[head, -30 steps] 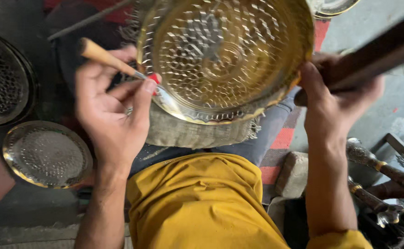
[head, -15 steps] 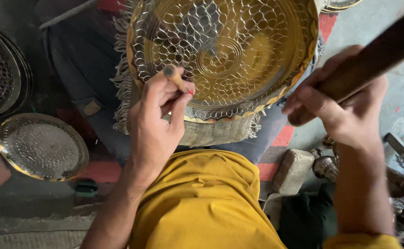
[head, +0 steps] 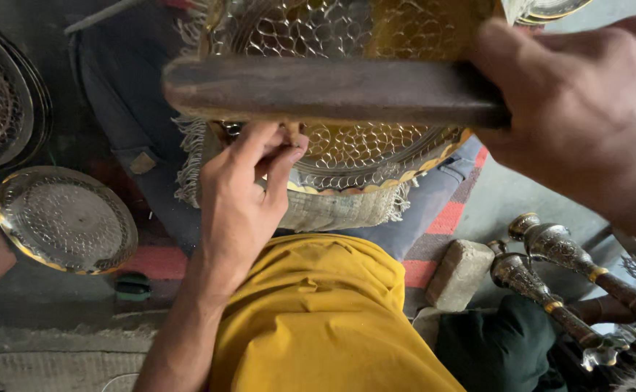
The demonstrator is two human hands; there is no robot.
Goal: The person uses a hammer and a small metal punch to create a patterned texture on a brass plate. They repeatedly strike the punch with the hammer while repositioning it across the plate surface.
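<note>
Head view — right hand point(head: 586, 109) around wooden mallet point(head: 332, 91)

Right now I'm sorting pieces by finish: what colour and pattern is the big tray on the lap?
Head view: the tray is golden brass with a scale-like embossed pattern.

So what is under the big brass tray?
Under the brass tray lies a fringed woven cloth, resting on the person's lap. How far the cloth extends beneath is covered by the tray.
</note>
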